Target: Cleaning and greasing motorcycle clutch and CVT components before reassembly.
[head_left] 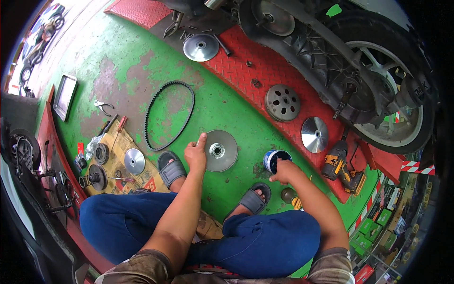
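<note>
My left hand (pixel 195 154) is closed on the left edge of a round metal pulley disc (pixel 227 150), thumb up along its rim. The disc has a hub with a hole in its middle and is held above the green floor. My right hand (pixel 284 171) reaches into an open blue and white tin (pixel 270 161) with dark contents. Its fingertips are hidden inside the tin, while the thumb shows outside. A toothed drive belt (pixel 147 118) lies on the floor beyond my left hand.
A scooter's rear wheel (pixel 406 128) and engine stand at the right. On the red ramp (pixel 255 61) lie a clutch bell (pixel 282 102), a shiny disc (pixel 314 135) and an impact driver (pixel 334 161). Pliers (pixel 103 107), a tray (pixel 65 97) and cardboard (pixel 116 146) with parts are at the left.
</note>
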Motion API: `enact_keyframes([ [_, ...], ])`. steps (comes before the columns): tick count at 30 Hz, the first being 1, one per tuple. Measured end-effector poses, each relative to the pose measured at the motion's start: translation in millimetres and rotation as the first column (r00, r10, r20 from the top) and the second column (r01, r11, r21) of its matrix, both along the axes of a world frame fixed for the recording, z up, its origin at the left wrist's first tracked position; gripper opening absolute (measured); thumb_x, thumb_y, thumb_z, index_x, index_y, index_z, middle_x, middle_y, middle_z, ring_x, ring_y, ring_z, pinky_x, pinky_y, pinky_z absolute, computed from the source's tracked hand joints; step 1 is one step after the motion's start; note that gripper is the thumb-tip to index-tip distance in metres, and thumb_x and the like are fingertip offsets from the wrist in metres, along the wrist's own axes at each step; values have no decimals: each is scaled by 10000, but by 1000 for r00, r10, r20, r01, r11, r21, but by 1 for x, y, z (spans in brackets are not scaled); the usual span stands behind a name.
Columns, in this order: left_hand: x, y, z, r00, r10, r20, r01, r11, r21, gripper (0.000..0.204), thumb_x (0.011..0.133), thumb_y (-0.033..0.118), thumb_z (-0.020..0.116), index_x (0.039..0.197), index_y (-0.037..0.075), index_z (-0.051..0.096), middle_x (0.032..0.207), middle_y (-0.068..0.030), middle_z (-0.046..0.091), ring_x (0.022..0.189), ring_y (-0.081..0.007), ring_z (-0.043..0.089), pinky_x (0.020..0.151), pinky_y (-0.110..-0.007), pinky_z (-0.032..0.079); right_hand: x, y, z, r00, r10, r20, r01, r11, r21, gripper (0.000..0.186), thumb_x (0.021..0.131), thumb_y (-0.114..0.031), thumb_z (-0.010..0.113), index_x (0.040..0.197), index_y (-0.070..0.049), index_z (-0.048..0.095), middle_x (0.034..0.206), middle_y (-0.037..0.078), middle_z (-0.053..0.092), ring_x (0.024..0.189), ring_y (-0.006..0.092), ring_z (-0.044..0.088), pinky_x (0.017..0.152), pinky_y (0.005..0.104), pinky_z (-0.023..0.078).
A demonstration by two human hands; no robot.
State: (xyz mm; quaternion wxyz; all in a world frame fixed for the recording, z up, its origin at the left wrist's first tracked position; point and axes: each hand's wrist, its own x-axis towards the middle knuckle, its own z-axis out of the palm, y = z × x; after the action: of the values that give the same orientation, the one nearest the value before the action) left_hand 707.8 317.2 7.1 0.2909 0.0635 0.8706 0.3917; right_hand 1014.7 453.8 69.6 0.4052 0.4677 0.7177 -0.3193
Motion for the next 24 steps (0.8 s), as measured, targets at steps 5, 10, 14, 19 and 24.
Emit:
enact_keyframes([
  [5, 4, 2, 21, 991, -32, -128, 28, 999, -30, 780, 810, 705, 787, 862, -69, 699, 839, -250, 720, 819, -362, 697, 797, -467, 532, 1, -15, 68, 999, -26, -26, 30, 983, 179, 740, 890, -350, 801, 1495, -35, 512, 1308, 271, 678, 1239, 389, 650, 1059, 484, 517],
  [10, 16, 12, 52, 977, -80, -199, 82, 997, 2, 723, 807, 666, 813, 823, -45, 687, 776, -218, 700, 742, -329, 670, 748, -463, 525, 8, -15, 74, 743, -334, -580, 360, 930, -74, 553, 870, -65, 677, 1414, -158, 649, 1187, 159, 679, 1015, 282, 686, 895, 393, 557],
  [14, 31, 28, 71, 965, -145, -217, 142, 989, -28, 719, 795, 660, 824, 823, -45, 687, 767, -217, 698, 737, -324, 671, 741, -459, 530, -21, -22, 56, 528, -399, -749, 306, 913, -270, 584, 864, 31, 603, 1425, -127, 646, 1088, 92, 646, 919, 177, 638, 850, 314, 542],
  [19, 43, 41, 99, 971, -162, -173, 166, 986, 10, 695, 798, 639, 828, 828, -41, 693, 780, -214, 704, 752, -321, 683, 747, -450, 535, -63, -28, 53, 506, -296, -810, 229, 952, -204, 555, 858, 15, 609, 1398, -106, 654, 1063, 106, 634, 945, 220, 652, 851, 341, 545],
  [24, 47, 49, 122, 977, -172, -127, 173, 985, -5, 693, 806, 640, 814, 913, -38, 719, 873, -249, 742, 853, -391, 734, 804, -479, 555, -77, -29, 65, 559, 85, -825, 129, 974, 188, 503, 859, -33, 628, 1359, -82, 643, 1089, 165, 617, 1025, 370, 664, 891, 476, 551],
])
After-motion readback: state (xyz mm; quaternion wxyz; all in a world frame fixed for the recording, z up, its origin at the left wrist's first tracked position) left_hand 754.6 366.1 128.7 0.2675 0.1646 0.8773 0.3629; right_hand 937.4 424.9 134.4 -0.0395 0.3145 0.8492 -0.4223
